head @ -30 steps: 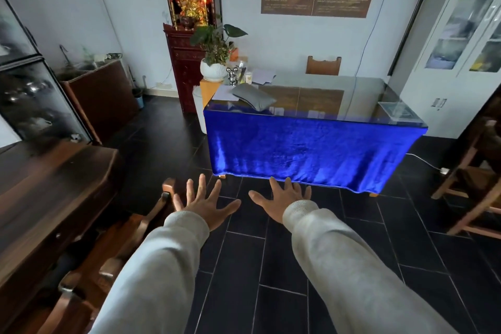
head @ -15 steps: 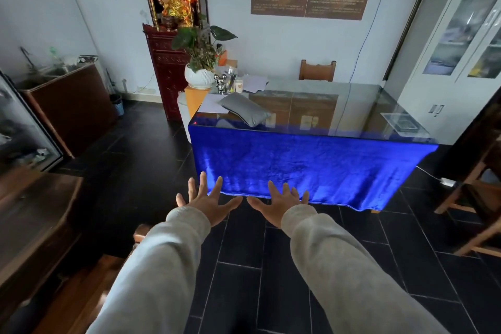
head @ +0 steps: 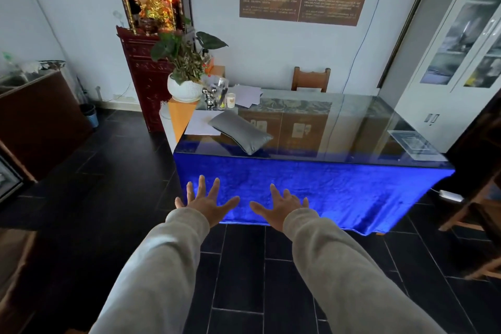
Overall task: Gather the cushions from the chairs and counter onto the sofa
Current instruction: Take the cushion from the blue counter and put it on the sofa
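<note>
Reaching forward in the head view, the left hand [head: 206, 205] and right hand [head: 282, 207] hold nothing, fingers spread. The grey cushion [head: 240, 131] lies on the glass worktop [head: 352, 127], its corner overhanging; dragging it could scatter papers [head: 245, 95]. The white pot [head: 182, 88] holds a plant.

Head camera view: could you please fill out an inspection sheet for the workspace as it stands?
Surface: glass-topped counter with blue cloth draped down its front.
Job's things: one grey cushion lying near the counter's front left edge; no sofa in view.
Clutter: potted plant, papers, small cup, all at the counter's back left.
Grippers: left hand and right hand open, fingers spread, empty, short of the counter.
Cables: wire down the wall; power strip on the floor.
Surroundings: wooden chair behind counter, white cabinet at right.
</note>
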The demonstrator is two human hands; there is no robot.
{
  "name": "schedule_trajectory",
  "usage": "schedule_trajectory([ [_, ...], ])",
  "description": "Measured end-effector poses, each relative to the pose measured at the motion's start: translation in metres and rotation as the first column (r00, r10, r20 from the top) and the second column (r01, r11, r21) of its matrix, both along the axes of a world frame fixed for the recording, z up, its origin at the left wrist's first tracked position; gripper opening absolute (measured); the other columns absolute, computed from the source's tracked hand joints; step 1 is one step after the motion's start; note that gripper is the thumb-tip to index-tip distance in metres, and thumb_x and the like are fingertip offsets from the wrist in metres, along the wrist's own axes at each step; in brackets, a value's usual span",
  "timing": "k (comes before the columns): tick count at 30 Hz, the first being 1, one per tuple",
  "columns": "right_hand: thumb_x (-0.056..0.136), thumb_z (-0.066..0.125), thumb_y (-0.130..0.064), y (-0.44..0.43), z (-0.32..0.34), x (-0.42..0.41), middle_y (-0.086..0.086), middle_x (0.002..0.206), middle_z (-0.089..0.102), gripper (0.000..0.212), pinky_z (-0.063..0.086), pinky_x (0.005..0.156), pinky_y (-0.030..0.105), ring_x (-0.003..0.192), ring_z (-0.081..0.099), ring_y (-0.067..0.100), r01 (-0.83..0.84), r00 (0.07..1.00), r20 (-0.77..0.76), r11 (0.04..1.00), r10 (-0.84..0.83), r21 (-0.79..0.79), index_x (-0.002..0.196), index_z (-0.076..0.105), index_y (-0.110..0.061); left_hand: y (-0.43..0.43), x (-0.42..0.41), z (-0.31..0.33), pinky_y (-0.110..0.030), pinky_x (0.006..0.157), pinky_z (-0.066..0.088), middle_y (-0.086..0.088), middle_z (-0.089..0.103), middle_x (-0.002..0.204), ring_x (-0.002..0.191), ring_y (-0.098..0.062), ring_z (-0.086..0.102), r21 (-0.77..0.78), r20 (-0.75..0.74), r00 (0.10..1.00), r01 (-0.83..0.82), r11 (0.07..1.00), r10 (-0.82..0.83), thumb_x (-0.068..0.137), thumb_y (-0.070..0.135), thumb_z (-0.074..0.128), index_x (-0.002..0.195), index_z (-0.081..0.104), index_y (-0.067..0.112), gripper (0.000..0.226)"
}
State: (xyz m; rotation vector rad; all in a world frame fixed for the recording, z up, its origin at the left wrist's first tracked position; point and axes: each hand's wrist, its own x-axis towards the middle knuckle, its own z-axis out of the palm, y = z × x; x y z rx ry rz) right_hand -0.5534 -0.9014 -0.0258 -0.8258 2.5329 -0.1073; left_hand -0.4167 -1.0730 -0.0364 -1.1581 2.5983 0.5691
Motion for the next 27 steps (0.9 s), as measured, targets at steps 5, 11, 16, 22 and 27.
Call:
schedule_trajectory([
  [5,0.078,0.019,-0.093,-0.040,-0.014,-0.049,0.006,0.169,0.001,0.102,-0.005,0.121,0.054,0.154,0.012,0.028,0.020,0.999,0.034,0.999,-0.021,0.032,0.159,-0.006,-0.038,-0.041,-0.043,-0.018,-0.062,0.120,-0.006,0.010,-0.027,0.167,0.155,-0.026,-0.022,0.037,0.000,1.000,-0.010,0.999,0.010,0.073,0.098,0.019,0.158,-0.009,0.050,0.101],
  [11,0.080,0.027,-0.091,-0.092,-0.038,-0.121,0.007,0.169,0.003,0.101,0.018,0.121,0.052,0.152,0.016,0.033,0.077,0.987,0.148,0.996,-0.069,-0.046,0.160,-0.005,-0.037,-0.092,-0.113,-0.036,-0.062,0.121,-0.001,0.006,-0.024,0.168,0.156,-0.028,-0.018,0.033,0.026,0.999,-0.040,0.999,0.039,0.078,0.094,0.022,0.160,-0.007,0.045,0.099],
  [16,0.082,0.032,-0.088,-0.137,-0.063,-0.192,0.008,0.167,0.016,0.102,0.032,0.112,0.045,0.145,0.034,0.030,0.206,0.936,0.315,0.971,-0.161,-0.118,0.161,-0.002,-0.033,-0.137,-0.189,-0.048,-0.061,0.121,0.002,0.006,-0.023,0.168,0.156,-0.026,-0.015,0.040,0.029,0.998,-0.056,0.998,0.055,0.080,0.093,0.025,0.160,-0.004,0.044,0.098],
  [22,0.083,0.029,-0.088,-0.191,-0.084,-0.274,0.009,0.165,0.021,0.102,0.037,0.108,0.044,0.144,0.036,0.030,0.231,0.914,0.365,0.968,-0.180,-0.101,0.161,-0.001,-0.031,-0.187,-0.276,-0.052,-0.054,0.124,0.017,-0.001,-0.012,0.171,0.157,-0.031,0.003,0.158,-0.096,0.991,-0.081,0.984,0.097,0.089,0.080,0.039,0.162,-0.001,0.037,0.094],
  [27,0.088,0.035,-0.080,-0.233,-0.096,-0.323,0.010,0.159,0.035,0.095,0.039,0.100,0.041,0.138,0.043,0.032,0.294,0.869,0.450,0.946,-0.205,-0.135,0.162,0.005,-0.028,-0.223,-0.328,-0.069,-0.037,0.120,0.021,-0.004,0.003,0.172,0.157,-0.023,0.013,0.257,-0.155,0.982,-0.062,0.964,0.104,0.093,0.071,0.046,0.164,0.008,0.029,0.091],
])
